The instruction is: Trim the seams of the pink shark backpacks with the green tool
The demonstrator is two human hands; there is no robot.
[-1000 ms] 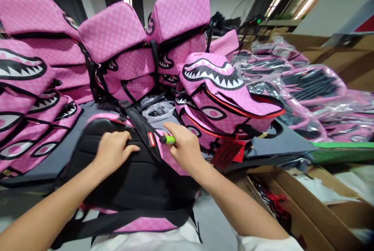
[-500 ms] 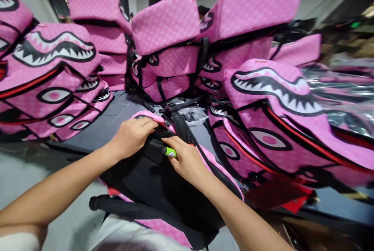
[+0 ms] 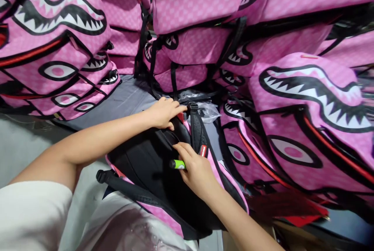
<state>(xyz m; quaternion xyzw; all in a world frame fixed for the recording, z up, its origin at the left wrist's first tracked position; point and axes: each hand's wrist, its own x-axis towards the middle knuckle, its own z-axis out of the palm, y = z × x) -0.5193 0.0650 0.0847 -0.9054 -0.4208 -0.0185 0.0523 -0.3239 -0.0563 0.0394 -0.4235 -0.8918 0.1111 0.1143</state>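
Observation:
A pink and black backpack (image 3: 140, 157) lies in front of me with its black back panel up. Its black shoulder straps (image 3: 200, 126) run along both sides. At the far end, my left hand (image 3: 167, 114) has its fingers curled over the bag's edge, beside a small red patch. My right hand (image 3: 200, 171) holds a bright green marker (image 3: 179, 164) with a black end, tucked under the fingers. The tips of its thumb and forefinger touch the black fabric near the bag's upper part. What lies under the left fingers is hidden.
Pink backpacks with shark mouths and eyes are stacked at the left (image 3: 58, 48), at the back (image 3: 195, 5) and at the right (image 3: 292, 126). A clear plastic bag (image 3: 209, 111) lies behind my backpack on the grey table (image 3: 128, 91). A red tag (image 3: 306, 216) hangs at right.
The view has tilted down and shifted. My left hand has moved along the bag's far edge towards the strap buckle. My right hand, with the marker, has drawn slightly nearer to me.

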